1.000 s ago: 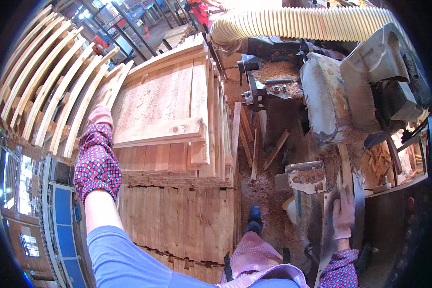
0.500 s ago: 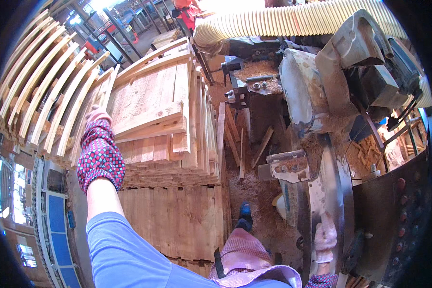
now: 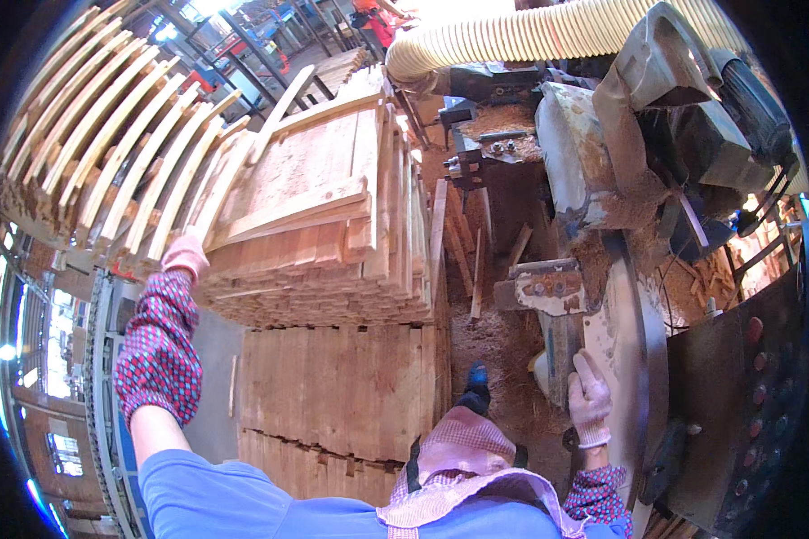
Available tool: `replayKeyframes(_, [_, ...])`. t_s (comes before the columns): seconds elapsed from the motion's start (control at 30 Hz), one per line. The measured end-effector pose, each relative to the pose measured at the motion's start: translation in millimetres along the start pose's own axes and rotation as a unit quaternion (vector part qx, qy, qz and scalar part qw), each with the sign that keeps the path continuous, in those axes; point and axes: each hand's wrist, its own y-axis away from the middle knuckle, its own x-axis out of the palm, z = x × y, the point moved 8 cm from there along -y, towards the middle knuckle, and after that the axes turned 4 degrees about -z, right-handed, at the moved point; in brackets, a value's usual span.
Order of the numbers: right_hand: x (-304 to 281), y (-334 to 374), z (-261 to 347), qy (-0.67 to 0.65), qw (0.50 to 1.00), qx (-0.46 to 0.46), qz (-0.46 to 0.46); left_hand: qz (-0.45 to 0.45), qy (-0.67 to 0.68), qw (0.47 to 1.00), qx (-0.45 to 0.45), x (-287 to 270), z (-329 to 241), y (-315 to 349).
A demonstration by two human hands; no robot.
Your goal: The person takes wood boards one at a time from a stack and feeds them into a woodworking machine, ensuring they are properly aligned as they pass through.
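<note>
My left hand [image 3: 186,255], in a pale glove below a patterned sleeve cover, is closed around the near end of a long wooden strip [image 3: 262,133]. The strip slants away along the left side of a tall stack of boards [image 3: 319,162]; its far end sticks up past the stack. On the right, my right hand [image 3: 591,400], also gloved, is over the edge of a machine's pale metal table [image 3: 618,314]. Its fingers are stretched out with nothing in them; whether they touch the metal I cannot tell.
Rows of stacked wooden strips [image 3: 90,135] stand at the far left. A sawdust-covered machine housing [image 3: 575,162] and a ribbed cream hose [image 3: 548,34] fill the back right. Loose offcuts [image 3: 478,274] lie on the dusty floor between stack and machine. A dark panel [image 3: 724,404] stands at the right.
My left hand has come nearer to me, and the wooden strip now lies at a different slant, its far end raised. My right hand has moved up and slightly left.
</note>
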Motion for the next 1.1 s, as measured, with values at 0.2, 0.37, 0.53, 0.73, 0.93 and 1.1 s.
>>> replayKeyframes(0.2, [12.3, 0.5, 36.4, -0.034, 0.997, -0.072, 0.010, -0.023, 0.000, 1.000, 0.012, -0.3, -14.9, 61.7])
replayKeyframes(0.37, [13.2, -12.2, 59.6, -0.091, 0.992, -0.085, 0.017, -0.047, -0.039, 0.996, 0.057, 16.3, -24.7, 40.8])
replayKeyframes(0.53, [27.1, -83.2, 188.9, -0.231, 0.952, -0.194, 0.055, -0.035, -0.014, 0.999, 0.010, 14.5, -28.1, 51.3])
replayKeyframes(0.73, [119.3, -187.4, 311.8, -0.307, 0.892, -0.315, 0.109, 0.043, -0.042, 0.998, 0.008, 5.3, 3.8, 68.1])
replayKeyframes(0.93, [232.8, -334.4, 420.4, -0.140, 0.925, -0.337, 0.109, 0.016, 0.112, 0.993, -0.024, 21.2, 26.3, 111.9])
replayKeyframes(1.1, [361.3, -409.5, 437.8, -0.110, 0.944, -0.289, 0.117, -0.033, 0.399, 0.916, -0.039, 53.0, 14.4, 114.0])
